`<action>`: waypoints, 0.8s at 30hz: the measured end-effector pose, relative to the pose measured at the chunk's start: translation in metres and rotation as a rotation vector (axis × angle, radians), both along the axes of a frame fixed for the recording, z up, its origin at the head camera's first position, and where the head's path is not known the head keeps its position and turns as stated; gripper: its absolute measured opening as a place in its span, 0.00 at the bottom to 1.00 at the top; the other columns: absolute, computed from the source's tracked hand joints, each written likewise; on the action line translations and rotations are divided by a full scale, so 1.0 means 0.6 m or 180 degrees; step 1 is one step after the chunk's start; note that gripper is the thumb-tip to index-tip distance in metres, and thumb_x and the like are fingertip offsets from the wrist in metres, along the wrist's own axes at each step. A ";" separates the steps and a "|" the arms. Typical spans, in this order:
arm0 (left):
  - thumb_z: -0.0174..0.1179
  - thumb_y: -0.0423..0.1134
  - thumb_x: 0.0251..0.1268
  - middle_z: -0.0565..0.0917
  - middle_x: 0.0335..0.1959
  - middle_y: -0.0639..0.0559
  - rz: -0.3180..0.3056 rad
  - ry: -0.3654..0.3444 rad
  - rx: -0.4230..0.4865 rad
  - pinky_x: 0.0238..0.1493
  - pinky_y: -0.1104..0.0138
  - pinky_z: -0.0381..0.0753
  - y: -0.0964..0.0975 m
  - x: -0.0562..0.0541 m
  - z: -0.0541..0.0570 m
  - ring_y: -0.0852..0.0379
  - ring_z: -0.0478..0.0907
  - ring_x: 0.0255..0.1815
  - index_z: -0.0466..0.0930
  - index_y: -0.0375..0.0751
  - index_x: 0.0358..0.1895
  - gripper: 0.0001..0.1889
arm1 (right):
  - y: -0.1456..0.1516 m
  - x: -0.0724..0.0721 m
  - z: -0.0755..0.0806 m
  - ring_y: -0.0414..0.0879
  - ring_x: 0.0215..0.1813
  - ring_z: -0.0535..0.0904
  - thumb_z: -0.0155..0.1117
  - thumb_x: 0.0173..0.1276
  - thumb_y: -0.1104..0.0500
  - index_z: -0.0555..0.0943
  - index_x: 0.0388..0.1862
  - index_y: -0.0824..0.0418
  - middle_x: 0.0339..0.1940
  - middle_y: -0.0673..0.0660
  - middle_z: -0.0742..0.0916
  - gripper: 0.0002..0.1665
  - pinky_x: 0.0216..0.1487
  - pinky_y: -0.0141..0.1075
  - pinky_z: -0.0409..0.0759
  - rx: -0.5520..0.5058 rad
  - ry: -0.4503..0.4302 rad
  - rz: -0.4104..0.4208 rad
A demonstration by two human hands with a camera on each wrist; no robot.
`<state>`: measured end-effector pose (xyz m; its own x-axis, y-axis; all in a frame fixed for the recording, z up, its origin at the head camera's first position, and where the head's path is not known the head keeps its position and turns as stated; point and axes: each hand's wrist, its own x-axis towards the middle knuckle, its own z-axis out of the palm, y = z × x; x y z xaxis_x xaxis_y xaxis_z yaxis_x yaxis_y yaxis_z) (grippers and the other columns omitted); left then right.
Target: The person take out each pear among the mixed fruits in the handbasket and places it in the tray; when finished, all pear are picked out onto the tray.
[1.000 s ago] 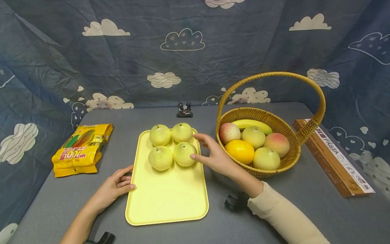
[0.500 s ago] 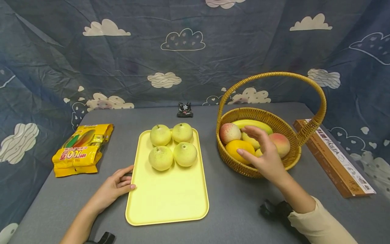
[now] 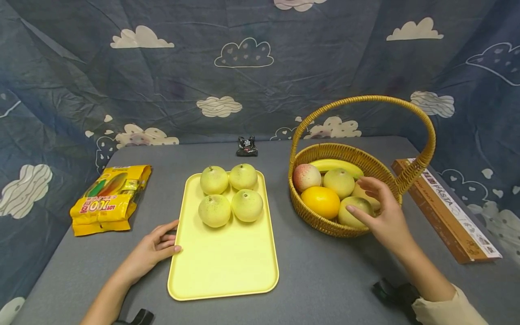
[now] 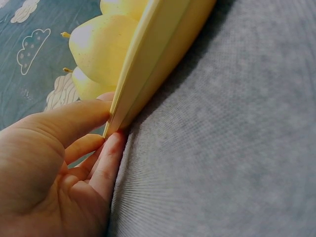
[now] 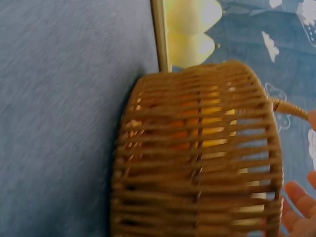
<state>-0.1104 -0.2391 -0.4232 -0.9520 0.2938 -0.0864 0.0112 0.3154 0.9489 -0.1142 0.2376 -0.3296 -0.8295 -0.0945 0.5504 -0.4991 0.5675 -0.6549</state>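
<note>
My left hand (image 3: pixel 148 250) holds the left rim of a yellow tray (image 3: pixel 223 271). In the left wrist view its thumb lies on the rim (image 4: pixel 114 111) and the other fingers are beneath and beside it. Several round pale-green fruits with short stems (image 3: pixel 214 211) sit at the tray's far end. Over the right front of a wicker basket (image 3: pixel 321 221), my right hand (image 3: pixel 386 223) is spread with nothing in it. Its thumb is at the front green fruit (image 3: pixel 352 208) in the basket; whether they touch I cannot tell. The fingers partly cover a peach (image 3: pixel 369 194).
Also in the basket are a banana (image 3: pixel 337 165), a reddish peach (image 3: pixel 307 177), a yellow-orange fruit (image 3: pixel 321 201) and another green fruit (image 3: pixel 338 182). A tall handle (image 3: pixel 365 98) arches over them. A pasta box (image 3: pixel 451 216), a yellow snack bag (image 3: pixel 109 198) and a small black packet (image 3: pixel 246 146) lie around.
My right hand has moved right, away from a green fruit on the tray, over the basket and on to its right front side. The left hand has stayed on the tray's rim.
</note>
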 end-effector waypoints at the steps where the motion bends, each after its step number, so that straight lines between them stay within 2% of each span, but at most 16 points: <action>1: 0.63 0.37 0.55 0.63 0.57 0.36 0.0002 0.0000 -0.0002 0.46 0.74 0.74 0.000 0.000 0.000 0.58 0.71 0.48 0.56 0.35 0.67 0.37 | 0.005 -0.001 -0.003 0.32 0.53 0.66 0.66 0.43 0.81 0.65 0.56 0.76 0.50 0.62 0.74 0.38 0.50 0.22 0.65 0.0018 -0.0021 -0.0005; 5: 0.63 0.37 0.55 0.63 0.57 0.36 0.0005 0.0001 -0.0009 0.46 0.74 0.74 0.000 0.000 -0.001 0.58 0.70 0.48 0.56 0.36 0.67 0.37 | 0.030 -0.011 -0.022 0.31 0.53 0.66 0.67 0.45 0.78 0.65 0.58 0.72 0.52 0.47 0.73 0.39 0.47 0.21 0.68 0.0070 -0.0176 0.0030; 7: 0.63 0.37 0.55 0.63 0.57 0.36 0.0005 -0.0002 -0.0004 0.46 0.74 0.74 0.000 0.000 -0.001 0.58 0.70 0.48 0.56 0.36 0.67 0.37 | 0.043 -0.019 -0.034 0.32 0.53 0.66 0.69 0.47 0.75 0.65 0.59 0.68 0.53 0.45 0.72 0.39 0.46 0.21 0.67 0.0158 -0.0310 0.0035; 11: 0.63 0.37 0.55 0.63 0.57 0.36 0.0000 -0.0009 -0.0006 0.46 0.74 0.74 0.000 -0.001 0.000 0.57 0.70 0.49 0.56 0.36 0.67 0.37 | 0.065 -0.031 -0.046 0.45 0.54 0.68 0.70 0.50 0.69 0.64 0.61 0.63 0.55 0.54 0.72 0.39 0.45 0.22 0.68 0.0337 -0.0617 0.0126; 14: 0.63 0.38 0.55 0.63 0.57 0.36 -0.0002 -0.0012 -0.0026 0.46 0.74 0.74 0.000 0.000 0.000 0.56 0.70 0.49 0.56 0.36 0.67 0.37 | 0.077 -0.035 -0.043 0.58 0.52 0.69 0.69 0.53 0.66 0.63 0.62 0.62 0.56 0.62 0.71 0.39 0.42 0.23 0.71 0.0425 -0.0833 0.0273; 16: 0.63 0.38 0.55 0.63 0.57 0.36 0.0000 -0.0017 -0.0032 0.46 0.74 0.74 0.001 0.000 0.000 0.56 0.70 0.49 0.56 0.36 0.67 0.37 | 0.083 -0.038 -0.039 0.62 0.52 0.69 0.68 0.55 0.64 0.62 0.63 0.63 0.57 0.64 0.69 0.38 0.41 0.26 0.73 0.0495 -0.0957 0.0399; 20: 0.63 0.38 0.55 0.63 0.57 0.37 0.0008 0.0026 -0.0051 0.47 0.74 0.74 0.001 0.000 0.000 0.57 0.70 0.49 0.56 0.36 0.67 0.37 | 0.092 -0.046 -0.031 0.63 0.52 0.69 0.67 0.56 0.63 0.63 0.59 0.67 0.56 0.65 0.69 0.35 0.43 0.40 0.76 0.0720 -0.1100 0.0604; 23: 0.63 0.38 0.55 0.63 0.57 0.37 0.0013 0.0060 -0.0068 0.47 0.75 0.73 0.001 0.000 -0.001 0.58 0.70 0.49 0.57 0.36 0.67 0.37 | 0.095 -0.052 -0.027 0.62 0.53 0.69 0.67 0.56 0.62 0.65 0.56 0.70 0.54 0.65 0.70 0.32 0.47 0.52 0.72 0.0853 -0.1163 0.0709; 24: 0.63 0.38 0.55 0.63 0.57 0.37 0.0015 0.0061 -0.0068 0.47 0.75 0.73 0.001 0.000 -0.001 0.58 0.70 0.49 0.57 0.36 0.67 0.37 | 0.096 -0.054 -0.026 0.62 0.53 0.68 0.67 0.56 0.61 0.65 0.56 0.70 0.53 0.65 0.71 0.32 0.48 0.53 0.71 0.0891 -0.1179 0.0738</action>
